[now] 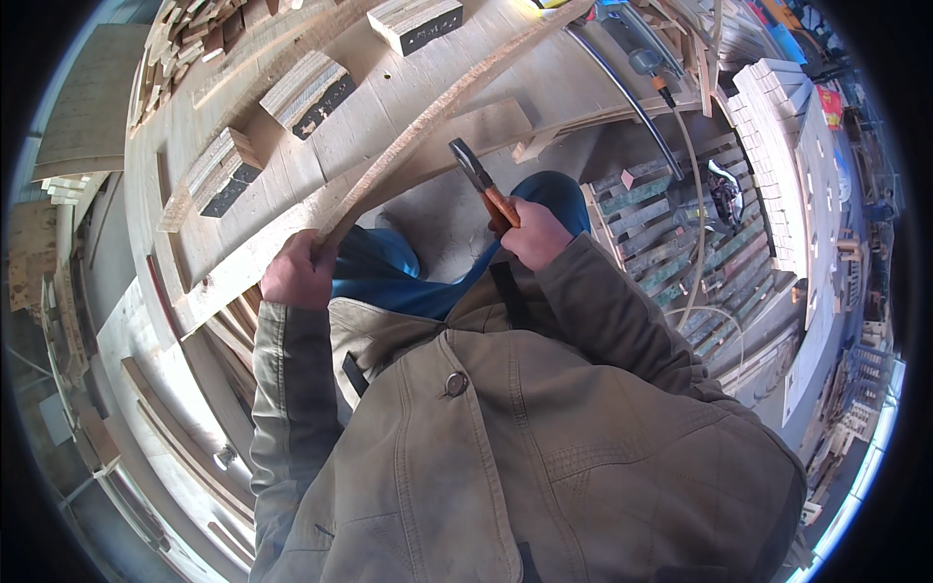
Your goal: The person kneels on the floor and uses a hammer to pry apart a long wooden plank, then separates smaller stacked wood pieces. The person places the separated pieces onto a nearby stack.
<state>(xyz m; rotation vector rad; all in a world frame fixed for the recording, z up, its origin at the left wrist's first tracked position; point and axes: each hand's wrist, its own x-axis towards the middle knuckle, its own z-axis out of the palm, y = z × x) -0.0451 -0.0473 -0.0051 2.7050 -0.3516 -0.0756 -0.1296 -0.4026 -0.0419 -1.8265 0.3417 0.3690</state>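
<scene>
My left hand (297, 273) is closed round the near end of a long, thin wooden strip (432, 115). The strip slants away to the upper right across the workbench (384, 126). In my right hand (535, 235) is a pair of pincers (474, 171) with a dark metal head and orange-brown handles. Their head points up and to the left, apart from the strip. Past the strip, three stacked wooden blocks with black ends stand in a slanting row: a near one (225, 175), a middle one (309, 94) and a far one (416, 23).
Many small wood offcuts (190, 44) lie heaped at the far left of the bench. To my right are a slatted pallet (671, 223), a pale hose (698, 194), a dark curved tube (632, 102) and a stack of pale timber (773, 146). Long wooden strips (180, 437) lie at my left.
</scene>
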